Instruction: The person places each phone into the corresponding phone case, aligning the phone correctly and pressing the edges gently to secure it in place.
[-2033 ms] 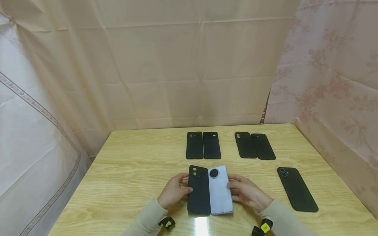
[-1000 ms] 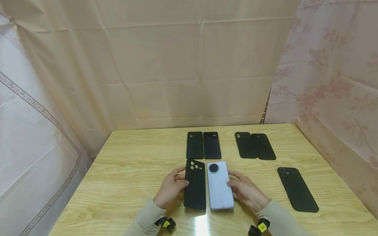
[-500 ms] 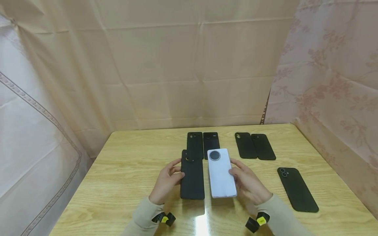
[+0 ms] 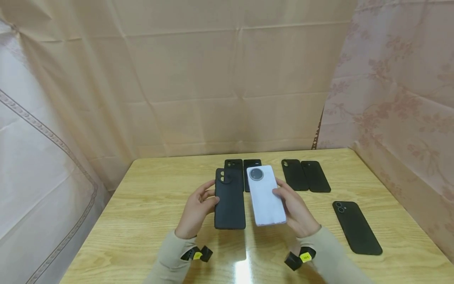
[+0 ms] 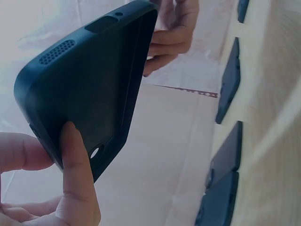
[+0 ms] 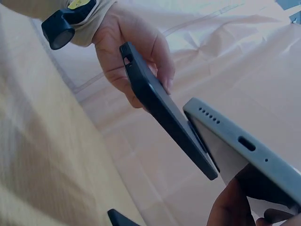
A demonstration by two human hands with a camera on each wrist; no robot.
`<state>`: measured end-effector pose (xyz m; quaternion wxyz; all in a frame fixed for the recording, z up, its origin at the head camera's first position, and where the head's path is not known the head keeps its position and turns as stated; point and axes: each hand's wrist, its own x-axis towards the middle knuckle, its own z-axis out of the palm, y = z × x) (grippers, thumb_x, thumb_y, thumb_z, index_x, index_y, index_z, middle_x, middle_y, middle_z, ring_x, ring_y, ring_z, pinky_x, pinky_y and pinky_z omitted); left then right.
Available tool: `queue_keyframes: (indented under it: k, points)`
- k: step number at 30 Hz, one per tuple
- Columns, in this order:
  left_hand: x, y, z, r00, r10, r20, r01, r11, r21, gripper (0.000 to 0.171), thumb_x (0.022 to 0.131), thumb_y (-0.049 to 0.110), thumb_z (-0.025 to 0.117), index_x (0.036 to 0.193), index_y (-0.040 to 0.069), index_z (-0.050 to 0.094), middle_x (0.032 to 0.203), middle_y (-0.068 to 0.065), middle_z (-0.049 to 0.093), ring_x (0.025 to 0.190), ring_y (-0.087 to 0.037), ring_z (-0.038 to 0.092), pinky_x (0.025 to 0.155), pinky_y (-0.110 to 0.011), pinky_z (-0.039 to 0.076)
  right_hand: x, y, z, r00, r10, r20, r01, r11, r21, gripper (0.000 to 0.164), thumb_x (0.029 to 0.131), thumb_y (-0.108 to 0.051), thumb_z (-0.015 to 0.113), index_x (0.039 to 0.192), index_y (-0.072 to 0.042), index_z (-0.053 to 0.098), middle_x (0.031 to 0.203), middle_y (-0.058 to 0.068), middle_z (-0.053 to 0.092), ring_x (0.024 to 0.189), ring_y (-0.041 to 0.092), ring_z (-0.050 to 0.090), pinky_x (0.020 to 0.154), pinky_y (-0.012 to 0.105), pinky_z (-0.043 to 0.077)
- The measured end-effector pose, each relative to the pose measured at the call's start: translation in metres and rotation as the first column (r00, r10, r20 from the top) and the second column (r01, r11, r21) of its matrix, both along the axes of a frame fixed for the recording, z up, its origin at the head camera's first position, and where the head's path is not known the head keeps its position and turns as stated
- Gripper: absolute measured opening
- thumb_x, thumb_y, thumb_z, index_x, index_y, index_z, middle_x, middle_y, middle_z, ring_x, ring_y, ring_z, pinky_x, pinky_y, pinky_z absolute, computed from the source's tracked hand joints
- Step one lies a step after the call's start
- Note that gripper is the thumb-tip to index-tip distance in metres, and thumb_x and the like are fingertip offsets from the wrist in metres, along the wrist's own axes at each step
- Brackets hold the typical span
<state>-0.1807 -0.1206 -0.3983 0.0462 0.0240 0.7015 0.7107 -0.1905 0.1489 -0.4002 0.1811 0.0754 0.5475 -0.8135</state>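
Observation:
My left hand (image 4: pixel 196 209) pinches a black phone case (image 4: pixel 230 207) by its left edge, raised over the table. In the left wrist view, the thumb (image 5: pixel 77 174) lies inside the case's hollow side, and a speaker grille and port slot show on its bottom edge. With my right hand (image 4: pixel 296 209) I grip a white phone (image 4: pixel 267 199) by its right edge, its round camera facing up. The right wrist view shows the white phone's bottom end (image 6: pixel 230 134) close beside the case (image 6: pixel 160 110); part of the right hand's fingers is hidden behind the phone.
Behind the held items lie another black case (image 4: pixel 233 163) and a dark phone (image 4: pixel 252 162), both partly covered. A black case (image 4: pixel 295 175) and a black phone (image 4: pixel 316 176) lie side by side at the back right. One black phone with two lenses (image 4: pixel 357 228) rests at the right.
Both hands have lifted the black case and white phone up and away from the front edge. The two have parted, leaving a narrow gap, and the case has tilted. The other items stay put.

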Motion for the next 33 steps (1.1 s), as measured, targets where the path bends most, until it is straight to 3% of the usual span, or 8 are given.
queue_keyframes:
  k: [8, 22, 29, 33]
  points:
    - [-0.002, 0.003, 0.012, 1.0, 0.02, 0.0, -0.02, 0.999, 0.031, 0.053, 0.093, 0.002, 0.058, 0.143, 0.013, 0.047, 0.12, -0.017, 0.064, 0.089, -0.016, 0.066, 0.079, -0.033, 0.057, -0.003, -0.007, 0.005, 1.0, -0.013, -0.012, 0.013, 0.999, -0.039, 0.057, 0.103, -0.019, 0.038, 0.156, -0.026, 0.018, 0.156, 0.01, 0.023, 0.136, 0.027, 0.031, 0.103, 0.038, 0.039]
    - [-0.005, 0.01, 0.029, 1.0, 0.008, -0.006, -0.008, 0.991, 0.136, 0.054, 0.092, -0.002, 0.056, 0.144, 0.012, 0.046, 0.123, -0.018, 0.061, 0.093, -0.016, 0.066, 0.078, -0.031, 0.056, -0.005, -0.017, 0.012, 0.999, -0.024, -0.037, 0.022, 0.998, -0.054, 0.056, 0.103, -0.019, 0.038, 0.156, -0.013, 0.021, 0.152, 0.01, 0.03, 0.132, 0.022, 0.036, 0.104, 0.035, 0.041]
    - [-0.006, 0.012, 0.033, 1.0, 0.019, 0.008, -0.021, 0.985, 0.17, 0.054, 0.092, -0.002, 0.056, 0.143, 0.013, 0.047, 0.121, -0.015, 0.063, 0.092, -0.015, 0.065, 0.075, -0.028, 0.055, -0.005, -0.018, 0.014, 0.999, -0.008, -0.043, 0.004, 0.996, -0.087, 0.055, 0.104, -0.02, 0.034, 0.157, -0.016, 0.019, 0.15, 0.008, 0.031, 0.131, 0.02, 0.038, 0.103, 0.034, 0.041]
    - [-0.006, 0.014, 0.035, 1.0, 0.01, 0.006, -0.011, 0.982, 0.19, 0.054, 0.092, -0.003, 0.057, 0.143, 0.012, 0.047, 0.123, -0.016, 0.063, 0.094, -0.015, 0.065, 0.076, -0.028, 0.055, -0.005, -0.018, 0.014, 0.999, 0.0, -0.051, -0.007, 0.991, -0.13, 0.054, 0.105, -0.019, 0.033, 0.157, -0.018, 0.016, 0.146, 0.006, 0.036, 0.126, 0.015, 0.047, 0.101, 0.032, 0.046]
